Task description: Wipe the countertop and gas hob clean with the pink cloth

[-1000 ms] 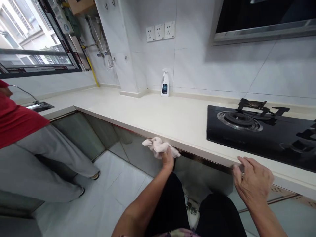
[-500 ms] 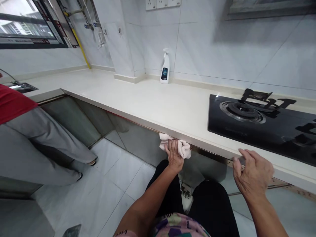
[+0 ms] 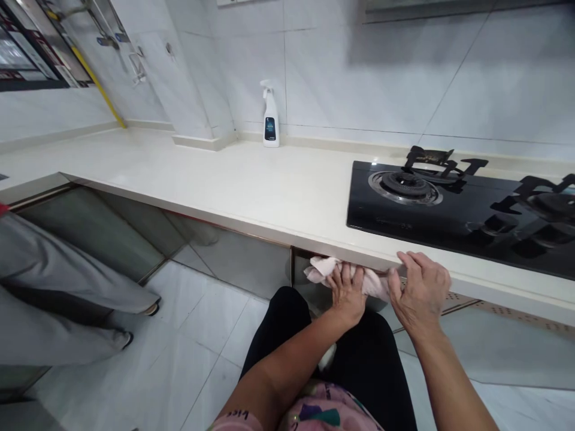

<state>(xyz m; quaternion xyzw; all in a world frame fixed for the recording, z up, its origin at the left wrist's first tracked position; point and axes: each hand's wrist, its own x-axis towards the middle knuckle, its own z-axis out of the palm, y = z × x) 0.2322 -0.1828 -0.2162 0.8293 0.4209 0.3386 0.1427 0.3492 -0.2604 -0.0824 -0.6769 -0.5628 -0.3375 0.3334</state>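
A pale pink cloth (image 3: 321, 269) is bunched under my left hand (image 3: 348, 293), whose fingers press it against the cabinet top just below the counter's front edge. Parts of the cloth stick out on both sides of the fingers. To its right, my right hand (image 3: 420, 287) grips the edge of the cream countertop (image 3: 287, 200), with fingertips on top and the thumb against the front face. The cloth's right end comes close to that thumb; whether they touch I cannot tell. Glass-fronted cabinets (image 3: 242, 257) run below the counter.
Behind my right hand, a black gas stove (image 3: 386, 209) with loose pan supports (image 3: 442, 167) is set into the counter. A white spray bottle (image 3: 271, 123) stands upright against the tiled wall. At the left stands another person in grey trousers (image 3: 67, 275).
My left hand has slid the cloth rightward along the cabinet top, nearer to my right hand. The right hand stays at the counter edge. The view has turned to the right.
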